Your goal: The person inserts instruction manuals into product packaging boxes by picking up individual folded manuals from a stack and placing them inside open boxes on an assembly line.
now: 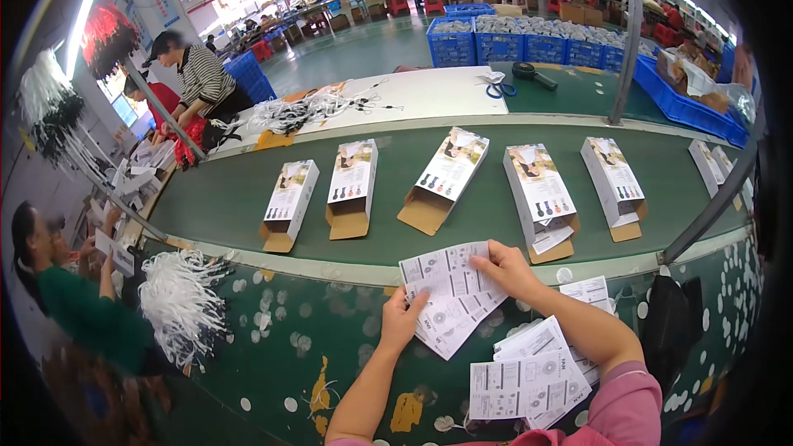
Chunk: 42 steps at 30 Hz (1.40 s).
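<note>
Several printed paper leaflets (pixel 450 277) are fanned out between my two hands. My left hand (pixel 399 320) pinches their lower left edge with the thumb on top. At the upper right edge, my right hand (pixel 505 269) grips them between thumb and fingers. More leaflets (pixel 524 384) lie overlapped on the green bench beneath my right forearm. Beyond my hands, a row of white printed cartons (pixel 446 167) lies on the green conveyor belt (pixel 396 198), with brown end flaps open toward me. A folded leaflet (pixel 552 236) sticks out of one carton (pixel 538 177) right of centre.
A metal rail (pixel 347 268) separates bench and belt. White cords (pixel 183 306) are heaped at left, a black bag-like item (pixel 671 322) at right. Past the belt lie tangled cords (pixel 306 111), blue scissors (pixel 497 87) and blue crates (pixel 541 45). Co-workers (pixel 202 74) stand at left.
</note>
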### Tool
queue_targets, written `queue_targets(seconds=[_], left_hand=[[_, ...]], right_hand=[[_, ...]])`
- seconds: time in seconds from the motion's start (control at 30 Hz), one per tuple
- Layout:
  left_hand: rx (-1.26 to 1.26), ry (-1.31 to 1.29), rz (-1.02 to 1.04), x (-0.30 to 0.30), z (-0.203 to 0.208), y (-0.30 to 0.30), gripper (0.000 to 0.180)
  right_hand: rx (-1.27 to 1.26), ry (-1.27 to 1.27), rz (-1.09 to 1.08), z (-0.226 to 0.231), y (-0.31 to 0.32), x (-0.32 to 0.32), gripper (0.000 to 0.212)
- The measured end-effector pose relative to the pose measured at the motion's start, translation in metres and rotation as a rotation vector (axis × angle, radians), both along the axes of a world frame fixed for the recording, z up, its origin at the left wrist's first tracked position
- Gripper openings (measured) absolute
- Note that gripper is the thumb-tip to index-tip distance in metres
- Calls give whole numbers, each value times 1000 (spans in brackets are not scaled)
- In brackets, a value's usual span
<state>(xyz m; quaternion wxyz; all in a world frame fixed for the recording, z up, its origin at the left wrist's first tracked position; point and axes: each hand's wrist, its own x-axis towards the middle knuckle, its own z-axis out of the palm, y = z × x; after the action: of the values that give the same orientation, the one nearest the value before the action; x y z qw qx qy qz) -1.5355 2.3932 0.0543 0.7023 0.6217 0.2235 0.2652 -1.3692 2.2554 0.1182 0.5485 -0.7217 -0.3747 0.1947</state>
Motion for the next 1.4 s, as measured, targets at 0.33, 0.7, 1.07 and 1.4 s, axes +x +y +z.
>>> queue_targets(seconds=[0.33,0.7,1.07,1.4], left_hand=[[495,192,-93,-30,6,42,23],[700,291,-41,-65,9,92,24],[685,300,-172,-100,15,150,25],[362,206,-29,-126,-4,208,33]], right_hand=[[54,-246,-259,-6,45,25,37],[-73,-1352,-377,36,143,22,9],[-522,-1131,-83,-5,175,-6,36],[-222,-100,71,-20,196,-81,29]])
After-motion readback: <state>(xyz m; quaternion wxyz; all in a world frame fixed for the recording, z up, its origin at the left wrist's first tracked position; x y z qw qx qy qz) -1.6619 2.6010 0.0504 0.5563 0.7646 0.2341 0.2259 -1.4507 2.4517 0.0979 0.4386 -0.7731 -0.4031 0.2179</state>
